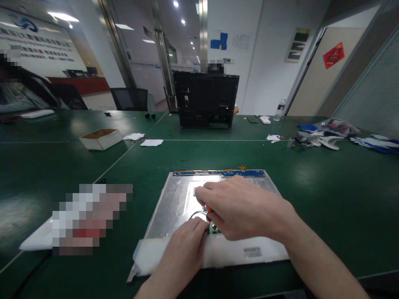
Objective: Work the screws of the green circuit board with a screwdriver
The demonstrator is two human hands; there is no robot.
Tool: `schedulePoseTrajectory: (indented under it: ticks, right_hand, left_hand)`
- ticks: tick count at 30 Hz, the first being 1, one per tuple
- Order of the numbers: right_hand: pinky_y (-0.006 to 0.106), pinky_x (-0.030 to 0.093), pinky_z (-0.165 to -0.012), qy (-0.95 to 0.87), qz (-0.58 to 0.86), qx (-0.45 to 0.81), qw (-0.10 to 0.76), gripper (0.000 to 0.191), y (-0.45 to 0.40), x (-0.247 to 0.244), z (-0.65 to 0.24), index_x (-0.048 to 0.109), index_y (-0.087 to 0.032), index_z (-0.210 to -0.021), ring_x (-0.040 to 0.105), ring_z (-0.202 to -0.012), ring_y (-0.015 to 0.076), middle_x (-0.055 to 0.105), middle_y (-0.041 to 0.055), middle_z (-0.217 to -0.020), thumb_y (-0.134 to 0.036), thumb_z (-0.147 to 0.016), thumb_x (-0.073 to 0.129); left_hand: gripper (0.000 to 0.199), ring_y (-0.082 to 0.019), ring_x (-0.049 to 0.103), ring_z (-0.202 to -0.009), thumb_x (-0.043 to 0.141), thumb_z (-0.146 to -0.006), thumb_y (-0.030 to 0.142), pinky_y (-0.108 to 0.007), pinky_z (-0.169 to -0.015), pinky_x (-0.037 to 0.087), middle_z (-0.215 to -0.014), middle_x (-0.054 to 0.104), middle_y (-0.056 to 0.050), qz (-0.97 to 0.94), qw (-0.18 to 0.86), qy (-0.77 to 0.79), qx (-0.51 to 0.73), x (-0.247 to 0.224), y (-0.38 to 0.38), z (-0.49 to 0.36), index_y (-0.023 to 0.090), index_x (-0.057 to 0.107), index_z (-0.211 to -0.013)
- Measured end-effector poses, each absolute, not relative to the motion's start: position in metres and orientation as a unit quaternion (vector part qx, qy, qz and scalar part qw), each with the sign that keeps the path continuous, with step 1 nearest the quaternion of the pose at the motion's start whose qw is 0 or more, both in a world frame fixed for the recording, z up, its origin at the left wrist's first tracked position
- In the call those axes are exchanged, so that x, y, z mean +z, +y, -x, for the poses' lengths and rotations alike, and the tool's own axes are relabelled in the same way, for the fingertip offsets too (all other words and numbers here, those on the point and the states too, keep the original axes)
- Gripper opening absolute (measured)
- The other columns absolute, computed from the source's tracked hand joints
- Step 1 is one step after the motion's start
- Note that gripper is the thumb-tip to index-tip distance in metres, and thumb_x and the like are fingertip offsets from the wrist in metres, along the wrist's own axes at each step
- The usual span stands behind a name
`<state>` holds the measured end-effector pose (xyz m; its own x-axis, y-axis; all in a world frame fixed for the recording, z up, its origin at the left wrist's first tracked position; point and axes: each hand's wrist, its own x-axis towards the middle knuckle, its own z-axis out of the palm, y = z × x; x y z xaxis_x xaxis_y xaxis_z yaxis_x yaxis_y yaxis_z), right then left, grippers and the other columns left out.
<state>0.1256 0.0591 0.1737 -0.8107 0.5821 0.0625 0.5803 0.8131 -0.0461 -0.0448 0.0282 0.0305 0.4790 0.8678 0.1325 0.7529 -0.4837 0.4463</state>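
Note:
A flat silver display panel (pixel 165 203) lies on the table with its metal back up. A blue circuit strip (pixel 215 173) runs along its far edge, and a white strip (pixel 230 251) covers its near edge. My right hand (pixel 237 207) is closed around what looks like an orange-handled screwdriver (pixel 208 209), mostly hidden by the fingers. It points down beside a small green circuit board (pixel 214 228). My left hand (pixel 187 243) rests on the panel, its fingers together at the board's left side; whatever they pinch is hidden. A thin cable (pixel 196 213) curves by the fingertips.
Upright across the table stands a black monitor housing (pixel 205 99), with a person partly behind it. An open white box (pixel 101 139) and paper scraps (pixel 151 142) lie left of it. Bagged items (pixel 336 126), loose parts (pixel 307 138) and a bottle (pixel 279 110) are at right.

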Motion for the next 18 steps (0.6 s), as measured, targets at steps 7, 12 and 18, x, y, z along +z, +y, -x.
schedulePoseTrajectory:
  ticks: [7,12,18]
  right_hand:
    - [0.028,0.02,-0.047,-0.938,0.343,-0.021,0.033,0.013,0.063,0.1727,-0.1212,0.055,-0.02,-0.09,0.058,-0.062,0.0168,0.067,0.0026,-0.076,-0.032,-0.087,0.052]
    - [0.027,0.023,-0.046,-0.951,0.306,0.004,0.045,0.012,0.063,0.172,-0.1248,0.053,-0.019,-0.09,0.056,-0.062,0.0153,0.065,0.0024,-0.079,-0.026,-0.081,0.055]
    - [0.027,0.025,-0.046,-0.955,0.292,0.013,0.048,0.014,0.0615,0.1719,-0.1261,0.05,-0.018,-0.092,0.053,-0.062,0.0144,0.064,0.0017,-0.081,-0.02,-0.079,0.056]
  left_hand:
    - [0.025,-0.024,0.06,-0.086,0.037,-0.085,0.005,-0.036,-0.073,0.048,-0.092,0.063,-0.008,-0.842,0.159,0.487,0.169,0.0272,0.0279,0.0456,0.019,0.057,-0.091]
    - [0.027,-0.025,0.06,-0.088,0.037,-0.082,0.004,-0.036,-0.074,0.048,-0.091,0.063,-0.008,-0.847,0.151,0.475,0.185,0.025,0.0277,0.0459,0.019,0.057,-0.092]
    - [0.025,-0.025,0.06,-0.089,0.036,-0.084,0.006,-0.036,-0.076,0.048,-0.09,0.062,-0.008,-0.846,0.162,0.472,0.187,0.0274,0.0286,0.0457,0.019,0.056,-0.09]
